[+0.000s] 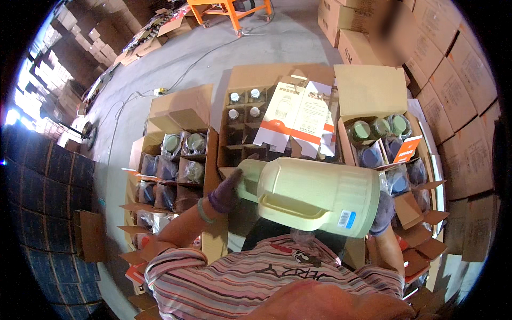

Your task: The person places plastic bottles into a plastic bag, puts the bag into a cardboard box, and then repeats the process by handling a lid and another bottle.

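A large pale green thermos jug (320, 186) lies on its side in front of me, its handle toward my body and a blue-and-white label near its base. My left hand (228, 191), in a purple glove, is closed around the cup-shaped lid (249, 180). Gloved in the same colour, my right hand (383, 214) grips the base end, with its fingers partly hidden behind the jug. Beyond the jug stands a divided carton (256, 77) with several white-capped bottles (255, 112). White-and-orange printed boxes (288, 114) lie folded flat over its right part.
Open divided cartons stand left (189, 112) and right (368, 96), holding several bagged bottles with green or blue-grey lids. Tall carton stacks (445, 128) line the right side; dark blue stacks (53, 202) are at left. A cable (178, 80) crosses the floor toward an orange metal stand (234, 13).
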Action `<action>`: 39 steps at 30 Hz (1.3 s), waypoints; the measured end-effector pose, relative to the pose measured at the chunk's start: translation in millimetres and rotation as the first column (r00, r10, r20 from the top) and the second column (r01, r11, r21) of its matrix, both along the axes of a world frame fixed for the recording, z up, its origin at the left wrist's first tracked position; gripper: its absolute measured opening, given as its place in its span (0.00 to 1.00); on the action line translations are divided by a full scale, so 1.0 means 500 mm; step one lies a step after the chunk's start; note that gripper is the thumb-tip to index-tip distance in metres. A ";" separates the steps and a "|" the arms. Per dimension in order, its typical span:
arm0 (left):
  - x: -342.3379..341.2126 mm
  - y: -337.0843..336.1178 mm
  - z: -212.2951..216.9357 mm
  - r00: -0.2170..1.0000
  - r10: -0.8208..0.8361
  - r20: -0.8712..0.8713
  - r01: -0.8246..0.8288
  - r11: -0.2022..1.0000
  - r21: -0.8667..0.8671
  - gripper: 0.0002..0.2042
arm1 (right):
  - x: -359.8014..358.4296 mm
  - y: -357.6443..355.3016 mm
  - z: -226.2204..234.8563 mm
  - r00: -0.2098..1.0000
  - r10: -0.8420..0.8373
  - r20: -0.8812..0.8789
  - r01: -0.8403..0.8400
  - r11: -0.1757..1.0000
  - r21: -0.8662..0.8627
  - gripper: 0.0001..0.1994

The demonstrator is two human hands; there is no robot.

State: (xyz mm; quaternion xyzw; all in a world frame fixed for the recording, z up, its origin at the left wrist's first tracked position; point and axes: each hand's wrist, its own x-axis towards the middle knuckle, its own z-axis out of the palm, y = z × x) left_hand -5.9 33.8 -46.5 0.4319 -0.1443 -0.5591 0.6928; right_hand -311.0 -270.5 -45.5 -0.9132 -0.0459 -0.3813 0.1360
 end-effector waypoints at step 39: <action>-0.063 0.068 -0.007 0.486 0.861 -0.151 -0.844 0.507 0.173 0.31 | 0.057 0.156 -0.187 0.643 0.067 -0.763 0.211 0.942 0.260 0.11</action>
